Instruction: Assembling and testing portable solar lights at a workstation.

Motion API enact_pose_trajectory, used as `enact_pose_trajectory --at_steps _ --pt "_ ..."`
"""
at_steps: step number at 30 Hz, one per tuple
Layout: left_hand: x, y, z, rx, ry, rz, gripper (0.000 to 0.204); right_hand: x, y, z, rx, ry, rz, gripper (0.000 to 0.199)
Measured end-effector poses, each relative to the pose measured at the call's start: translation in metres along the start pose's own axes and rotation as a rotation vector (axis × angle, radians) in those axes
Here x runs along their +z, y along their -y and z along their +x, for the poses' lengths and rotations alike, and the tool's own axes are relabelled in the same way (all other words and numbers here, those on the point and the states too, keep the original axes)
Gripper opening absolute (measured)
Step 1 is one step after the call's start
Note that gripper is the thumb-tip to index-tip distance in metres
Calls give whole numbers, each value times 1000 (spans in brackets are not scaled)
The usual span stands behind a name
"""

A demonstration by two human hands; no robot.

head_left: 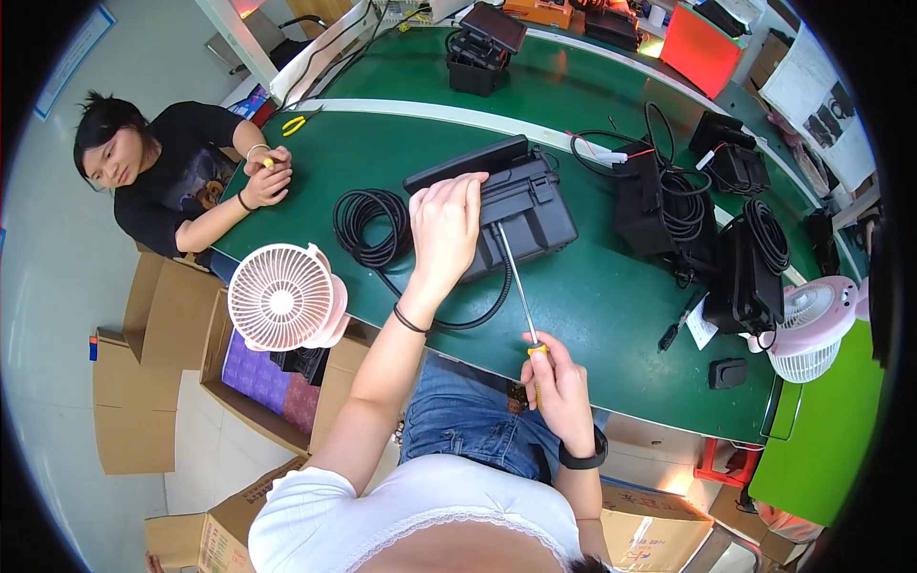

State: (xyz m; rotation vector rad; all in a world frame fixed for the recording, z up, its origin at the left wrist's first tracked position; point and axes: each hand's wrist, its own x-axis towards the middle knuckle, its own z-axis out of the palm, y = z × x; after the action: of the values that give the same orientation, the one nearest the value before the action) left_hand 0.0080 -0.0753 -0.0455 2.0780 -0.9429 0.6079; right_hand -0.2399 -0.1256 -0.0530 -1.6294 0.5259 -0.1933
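A black plastic box [530, 215] with a flat raised lid or panel along its far side lies on the green bench in front of me. My left hand [444, 224] is closed over the box's left part, its fingertips partly hidden. In my right hand [562, 393] is a screwdriver [517, 282] with a long metal shaft and a yellow-and-dark handle. Its tip reaches the near side of the box, close to a latch. A black corrugated cable [499, 304] curves from the box toward a coil of black cable [371, 227] at its left.
A pink fan [282, 298] stands at the bench's left edge, another pink fan [812, 320] at the right. Several black boxes with cables [659, 205] occupy the right side. A co-worker [177, 172] sits at far left, near yellow-handled pliers [298, 123]. Open cartons [143, 353] stand below.
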Motion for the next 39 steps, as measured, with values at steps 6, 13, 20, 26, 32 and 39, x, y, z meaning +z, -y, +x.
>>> enact_pose_trajectory --at_steps 6,13,20,26,32,39 --pt "5 -14 -1 46 -9 59 18 9 7 -10 -241 -199 -555 26" --pt "5 -13 -1 46 11 54 18 15 -1 -7 -277 -296 -642 27" --pt "5 -12 -1 65 2 63 18 16 8 -8 -301 -388 -953 29" --pt "4 -10 0 78 12 23 19 17 -10 1 -412 -363 -729 28" --pt "-4 -13 -5 120 35 -2 19 -14 -13 -6 161 185 449 27" --pt "-26 -2 -32 213 -2 -149 33 -70 -7 -27 -258 -96 542 26"
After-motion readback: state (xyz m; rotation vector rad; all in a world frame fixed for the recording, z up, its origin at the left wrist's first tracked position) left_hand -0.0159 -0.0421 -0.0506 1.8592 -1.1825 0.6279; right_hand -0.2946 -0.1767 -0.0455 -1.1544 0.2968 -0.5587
